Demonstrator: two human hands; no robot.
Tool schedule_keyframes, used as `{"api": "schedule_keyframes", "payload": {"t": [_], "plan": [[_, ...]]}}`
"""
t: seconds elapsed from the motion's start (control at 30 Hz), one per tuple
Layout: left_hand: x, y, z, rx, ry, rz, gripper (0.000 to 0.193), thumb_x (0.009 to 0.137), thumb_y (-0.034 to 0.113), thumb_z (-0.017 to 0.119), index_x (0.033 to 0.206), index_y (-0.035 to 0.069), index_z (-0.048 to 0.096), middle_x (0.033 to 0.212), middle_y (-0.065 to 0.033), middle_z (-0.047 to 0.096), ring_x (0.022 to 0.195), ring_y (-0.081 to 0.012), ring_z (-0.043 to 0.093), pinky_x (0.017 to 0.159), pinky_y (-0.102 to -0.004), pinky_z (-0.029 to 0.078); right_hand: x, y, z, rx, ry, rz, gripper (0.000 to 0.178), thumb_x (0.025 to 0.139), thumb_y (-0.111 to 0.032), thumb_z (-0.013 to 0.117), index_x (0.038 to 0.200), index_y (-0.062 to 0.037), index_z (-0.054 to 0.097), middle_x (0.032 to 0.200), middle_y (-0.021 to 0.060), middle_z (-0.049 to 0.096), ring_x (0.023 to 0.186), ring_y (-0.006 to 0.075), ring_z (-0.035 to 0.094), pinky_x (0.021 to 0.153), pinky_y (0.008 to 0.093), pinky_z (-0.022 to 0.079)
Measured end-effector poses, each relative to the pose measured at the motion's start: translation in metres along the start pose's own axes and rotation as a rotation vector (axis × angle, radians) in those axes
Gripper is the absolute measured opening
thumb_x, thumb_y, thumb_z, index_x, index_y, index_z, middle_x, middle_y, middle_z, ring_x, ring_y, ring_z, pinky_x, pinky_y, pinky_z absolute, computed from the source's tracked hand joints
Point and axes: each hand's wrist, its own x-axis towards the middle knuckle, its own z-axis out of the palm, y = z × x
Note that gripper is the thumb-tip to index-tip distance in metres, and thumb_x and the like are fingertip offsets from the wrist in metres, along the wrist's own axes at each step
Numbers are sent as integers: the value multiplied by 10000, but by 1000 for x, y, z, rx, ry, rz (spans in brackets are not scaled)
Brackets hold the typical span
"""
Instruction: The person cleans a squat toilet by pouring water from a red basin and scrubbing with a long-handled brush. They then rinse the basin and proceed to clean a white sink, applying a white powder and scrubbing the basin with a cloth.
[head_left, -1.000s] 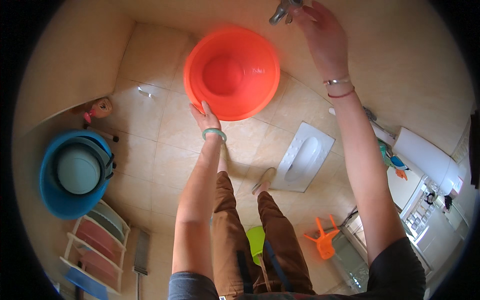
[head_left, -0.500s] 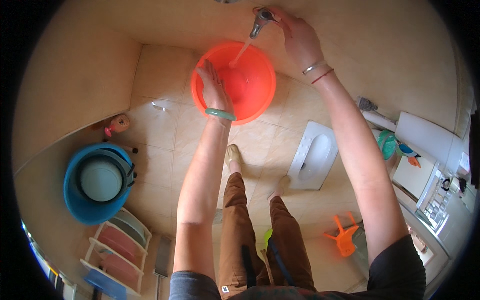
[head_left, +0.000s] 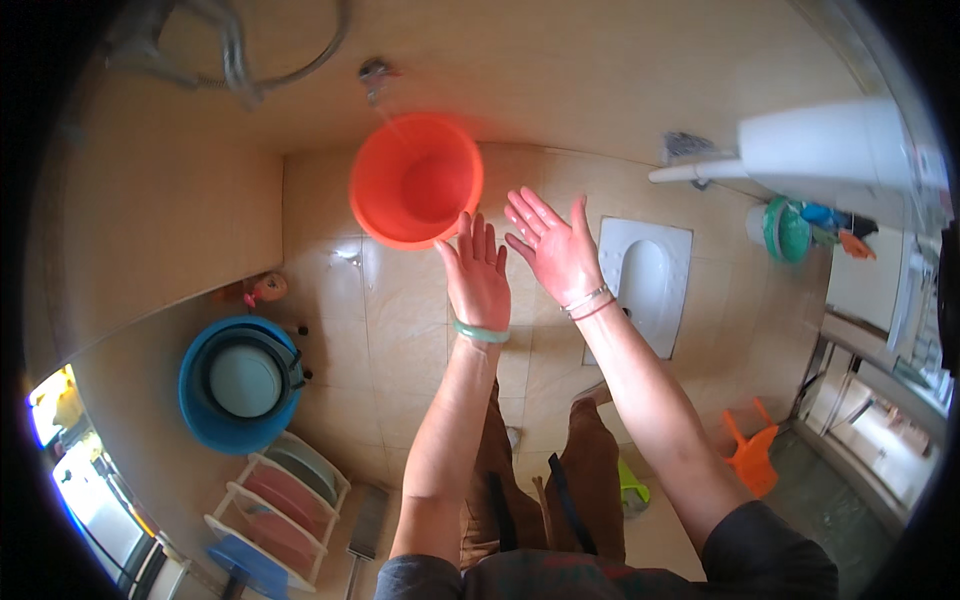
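Note:
My left hand (head_left: 478, 280) is raised with its fingers stretched out and its palm turned up, nothing in it. A green bangle circles that wrist. Its fingertips overlap the lower right rim of the orange-red plastic tub (head_left: 385, 218) in view; I cannot tell whether they touch it. To its right, my right hand (head_left: 556, 250) is also held up with spread fingers, wet-looking and without anything in it. The tub stands on the tiled floor by the wall, below a metal tap (head_left: 374, 78). A faint blurred stream runs from the tap toward the tub.
Right of my hands a white squat toilet (head_left: 672, 262) is set in the floor. At left, a blue basin (head_left: 196, 395) holds smaller basins, beside a white rack (head_left: 232, 489). A white cistern (head_left: 825, 150), a green-lined bucket (head_left: 785, 230) and an orange dustpan (head_left: 752, 458) are at right.
My right hand has left the tap and come down toward my body. The left hand has drawn back from over the tub. Both palms now face up, and the view has shifted.

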Motion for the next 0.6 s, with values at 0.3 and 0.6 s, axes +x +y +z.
{"api": "schedule_keyframes", "payload": {"t": [0.3, 0.6], "plan": [[-183, -192, 148, -54, -285, -262, 650, 952, 557, 294, 1446, 136, 262, 1507, -64, 234, 1390, -243, 203, 1137, -403, 170, -296, -124, -102, 236, 26, -359, 821, 914, -654, 189, 1442, -26, 229, 1489, 116, 281, 1372, 241, 262, 1118, 402, 209], [-374, -428, 300, 42, -493, -913, 562, 957, 524, 323, 1376, 158, 403, 1443, -77, 369, 1330, -261, 334, 1108, -437, 247, -636, -220, -228, 458, 260, -957, 751, 943, -598, 238, 1417, -18, 286, 1464, 128, 327, 1344, 255, 315, 1098, 402, 253]]}}
